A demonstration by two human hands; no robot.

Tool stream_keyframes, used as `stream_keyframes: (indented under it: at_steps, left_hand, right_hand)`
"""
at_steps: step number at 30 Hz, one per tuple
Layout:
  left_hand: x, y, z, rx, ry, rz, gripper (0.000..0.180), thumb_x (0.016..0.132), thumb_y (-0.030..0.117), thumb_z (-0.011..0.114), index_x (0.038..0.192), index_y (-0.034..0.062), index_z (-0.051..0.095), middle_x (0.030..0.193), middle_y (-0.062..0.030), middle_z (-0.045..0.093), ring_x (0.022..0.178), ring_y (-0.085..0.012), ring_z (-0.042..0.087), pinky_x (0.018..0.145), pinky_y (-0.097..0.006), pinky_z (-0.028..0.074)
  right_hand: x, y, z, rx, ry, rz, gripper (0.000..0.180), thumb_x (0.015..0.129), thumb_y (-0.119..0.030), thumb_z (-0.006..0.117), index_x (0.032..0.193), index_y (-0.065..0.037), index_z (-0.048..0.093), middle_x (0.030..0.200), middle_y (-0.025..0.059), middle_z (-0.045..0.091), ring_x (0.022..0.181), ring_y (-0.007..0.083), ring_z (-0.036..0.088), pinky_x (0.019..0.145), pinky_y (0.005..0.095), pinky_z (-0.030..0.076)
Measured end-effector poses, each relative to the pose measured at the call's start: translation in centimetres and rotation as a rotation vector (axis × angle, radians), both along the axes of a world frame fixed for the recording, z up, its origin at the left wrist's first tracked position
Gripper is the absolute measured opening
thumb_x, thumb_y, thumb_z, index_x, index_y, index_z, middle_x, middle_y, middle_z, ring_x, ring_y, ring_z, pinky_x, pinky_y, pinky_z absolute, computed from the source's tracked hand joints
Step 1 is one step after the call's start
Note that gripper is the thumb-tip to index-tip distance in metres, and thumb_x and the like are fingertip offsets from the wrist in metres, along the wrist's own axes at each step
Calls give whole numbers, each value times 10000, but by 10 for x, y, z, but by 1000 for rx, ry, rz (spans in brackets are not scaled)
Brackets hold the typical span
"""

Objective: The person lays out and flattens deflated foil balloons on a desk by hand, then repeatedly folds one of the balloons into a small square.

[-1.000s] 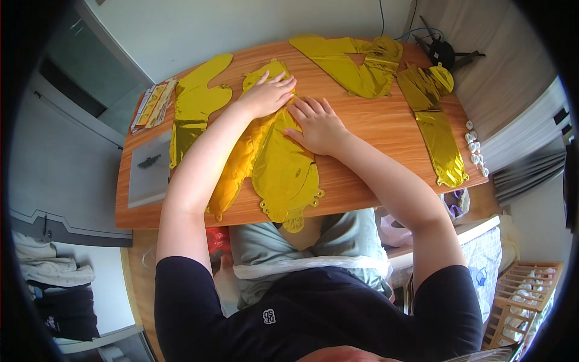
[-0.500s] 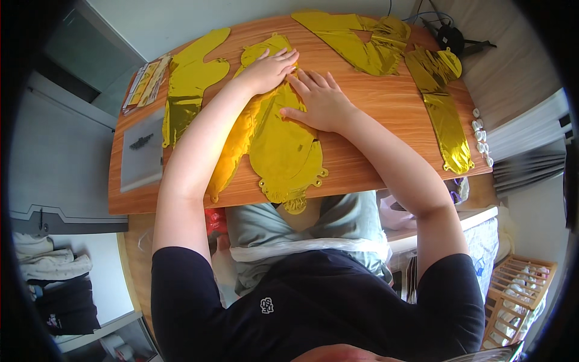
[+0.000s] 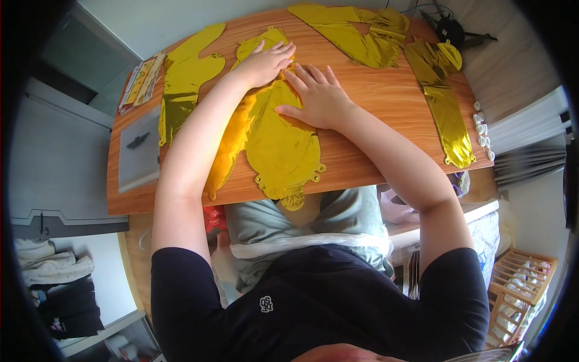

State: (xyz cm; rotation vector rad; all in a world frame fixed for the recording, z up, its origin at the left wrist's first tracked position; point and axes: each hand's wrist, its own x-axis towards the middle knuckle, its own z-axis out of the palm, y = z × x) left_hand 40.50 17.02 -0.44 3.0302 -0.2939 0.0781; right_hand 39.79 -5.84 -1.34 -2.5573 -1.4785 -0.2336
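Head view: left hand [image 3: 265, 60] and right hand [image 3: 316, 96], fingers spread, press flat the gold foil balloon [image 3: 283, 145] on the bench [image 3: 386, 163]; next, likely smoothing toward six o'clock.

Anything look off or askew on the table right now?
Mostly tidy. The gold foil balloon under the left hand and right hand overhangs the table's near edge, its tail dangling over the lap. The balloon pile at the far edge is crumpled and overlapping, not laid flat like the others.

Flat gold foil balloon [image 3: 280, 145] on wooden table [image 3: 374, 163]
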Motion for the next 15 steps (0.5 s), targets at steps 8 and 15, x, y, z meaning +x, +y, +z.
stream_keyframes:
  at_steps: [8,15]
  left_hand:
    - [18,21,9,-434,177,40,586,1096,401,446,1617,150,353,1703,-51,283,1573,-253,256,1282,-559,78]
    - [-27,34,12,-554,-236,13,604,1065,350,541,1606,139,374,1698,-107,282,1551,-298,302,1279,-560,137]
  right_hand:
    - [-3,0,4,-19,19,4,962,944,-800,410,1619,-122,316,1655,192,324,1539,367,282,1247,588,188]
    - [-3,3,6,-58,63,20,1016,928,-850,331,1640,-128,275,1677,184,283,1568,355,210,1266,573,132]
